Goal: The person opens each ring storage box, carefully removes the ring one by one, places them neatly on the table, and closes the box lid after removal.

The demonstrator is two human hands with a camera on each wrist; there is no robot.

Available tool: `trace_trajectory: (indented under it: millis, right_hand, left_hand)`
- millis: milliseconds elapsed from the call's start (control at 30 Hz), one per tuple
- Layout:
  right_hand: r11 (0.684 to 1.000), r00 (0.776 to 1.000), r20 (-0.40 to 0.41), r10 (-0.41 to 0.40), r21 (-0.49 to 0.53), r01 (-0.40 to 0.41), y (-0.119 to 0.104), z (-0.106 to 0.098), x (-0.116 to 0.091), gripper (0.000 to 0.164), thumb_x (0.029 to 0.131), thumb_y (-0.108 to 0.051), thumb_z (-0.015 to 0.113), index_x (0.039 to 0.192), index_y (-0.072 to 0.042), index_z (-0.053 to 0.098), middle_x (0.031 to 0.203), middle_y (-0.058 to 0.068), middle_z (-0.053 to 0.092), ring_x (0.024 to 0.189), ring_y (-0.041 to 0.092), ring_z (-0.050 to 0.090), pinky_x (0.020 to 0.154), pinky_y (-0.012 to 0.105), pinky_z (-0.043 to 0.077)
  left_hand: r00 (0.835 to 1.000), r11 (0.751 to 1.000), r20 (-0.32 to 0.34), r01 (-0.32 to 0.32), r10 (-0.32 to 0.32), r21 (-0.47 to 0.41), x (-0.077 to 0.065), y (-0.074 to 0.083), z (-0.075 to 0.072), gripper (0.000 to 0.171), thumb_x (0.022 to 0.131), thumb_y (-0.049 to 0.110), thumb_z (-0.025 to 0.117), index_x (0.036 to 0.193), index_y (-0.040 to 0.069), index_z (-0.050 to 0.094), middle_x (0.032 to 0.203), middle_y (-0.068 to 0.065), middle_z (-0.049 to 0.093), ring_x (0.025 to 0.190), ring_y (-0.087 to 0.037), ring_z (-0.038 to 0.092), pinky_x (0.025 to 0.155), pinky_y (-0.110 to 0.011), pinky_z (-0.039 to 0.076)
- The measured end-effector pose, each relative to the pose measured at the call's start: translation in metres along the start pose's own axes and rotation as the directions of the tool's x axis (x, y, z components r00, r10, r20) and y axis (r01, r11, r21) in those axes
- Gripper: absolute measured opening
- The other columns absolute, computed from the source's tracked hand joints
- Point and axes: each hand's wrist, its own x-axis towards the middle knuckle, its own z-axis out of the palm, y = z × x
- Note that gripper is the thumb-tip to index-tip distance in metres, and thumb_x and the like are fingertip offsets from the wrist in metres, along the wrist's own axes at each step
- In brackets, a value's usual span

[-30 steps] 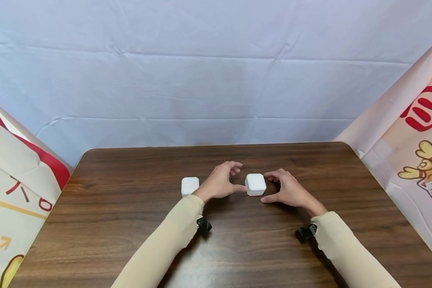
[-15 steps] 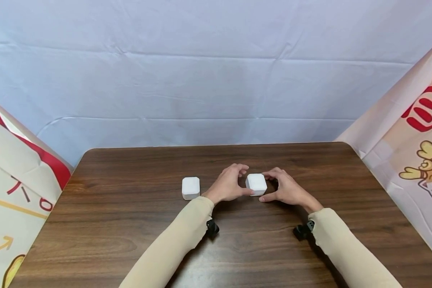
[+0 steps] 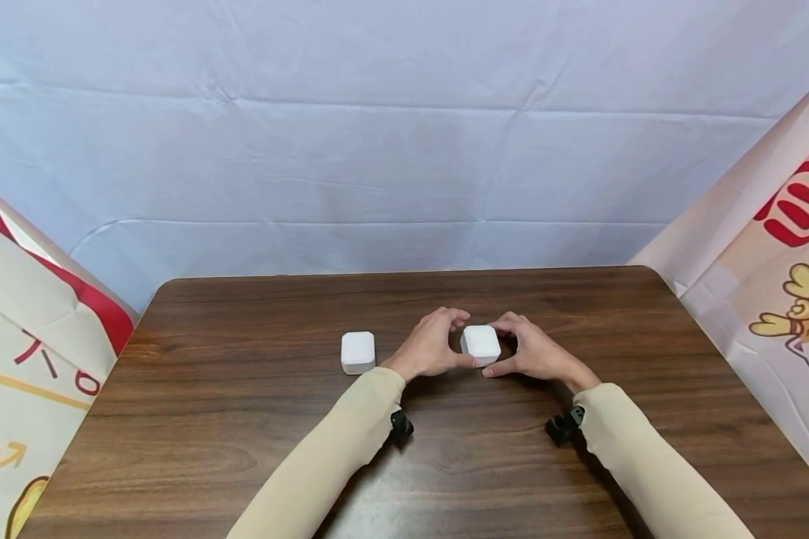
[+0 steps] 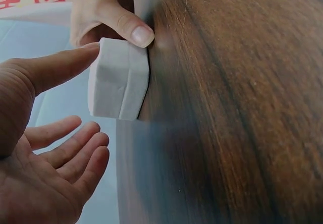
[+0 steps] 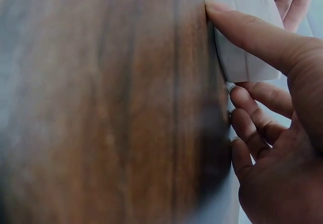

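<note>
In the head view, a white box (image 3: 481, 344) sits on the brown table (image 3: 243, 427), right of its middle, between the left hand (image 3: 433, 347) and the right hand (image 3: 534, 353); a second white box (image 3: 358, 352) (much alike in shape) stands left of both hands. In the left wrist view, the left thumb touches the box's edge while the other fingers spread loosely, apart from it, grasping nothing. In the right wrist view, the right thumb crosses the near side, low by the table, and the forefinger bends behind, pinching the box.
</note>
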Motion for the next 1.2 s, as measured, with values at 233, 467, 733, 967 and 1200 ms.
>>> trace_trajectory:
  millis: [233,467,733,967,1200]
  right_hand:
    - [1.0,1.0,0.003,0.007,0.008,-0.007,-0.001,0.0,0.001,0.064,0.073,-0.032,0.094,0.124,-0.005,0.069,0.112,0.004,0.059,0.105,0.025,0.051,0.092,0.049,0.042]
    - [1.0,1.0,-0.004,0.02,-0.003,-0.02,-0.001,0.001,0.001,0.064,0.072,-0.033,0.094,0.124,-0.005,0.07,0.113,0.004,0.06,0.109,0.027,0.052,0.094,0.051,0.042]
    - [1.0,1.0,-0.013,0.024,-0.016,-0.025,0.0,0.002,0.002,0.061,0.072,-0.032,0.095,0.122,-0.006,0.071,0.114,0.003,0.061,0.109,0.027,0.053,0.095,0.052,0.042]
    - [1.0,0.999,-0.011,0.03,-0.009,-0.03,-0.002,0.002,0.001,0.06,0.072,-0.03,0.094,0.122,-0.007,0.072,0.113,0.003,0.061,0.109,0.028,0.053,0.095,0.053,0.042]
    - [1.0,1.0,-0.013,0.022,-0.018,-0.023,-0.003,0.001,0.001,0.058,0.071,-0.031,0.095,0.12,-0.007,0.074,0.112,0.002,0.062,0.108,0.027,0.054,0.096,0.052,0.042]
  left_hand:
    - [1.0,1.0,0.009,0.015,-0.016,0.02,0.0,0.002,0.003,0.073,0.081,0.026,0.089,0.142,0.005,0.055,0.129,-0.01,0.06,0.12,-0.024,0.057,0.099,-0.035,0.048]
    - [1.0,0.998,0.006,0.029,-0.029,0.06,0.002,-0.001,0.009,0.072,0.081,0.03,0.088,0.141,0.005,0.056,0.13,-0.008,0.06,0.119,-0.024,0.058,0.099,-0.035,0.048]
    - [1.0,0.997,-0.012,0.023,-0.022,0.075,0.005,-0.003,0.014,0.067,0.082,0.028,0.088,0.138,0.005,0.059,0.129,-0.009,0.061,0.113,-0.023,0.06,0.094,-0.034,0.049]
    - [1.0,0.997,-0.026,0.012,-0.01,0.078,0.006,-0.002,0.016,0.06,0.083,0.03,0.087,0.132,0.006,0.064,0.126,-0.008,0.063,0.108,-0.022,0.06,0.09,-0.033,0.05]
    - [1.0,0.993,-0.03,0.009,-0.006,0.115,0.006,0.0,0.018,0.058,0.085,0.028,0.085,0.133,0.003,0.064,0.127,-0.01,0.064,0.107,-0.023,0.061,0.089,-0.033,0.05]
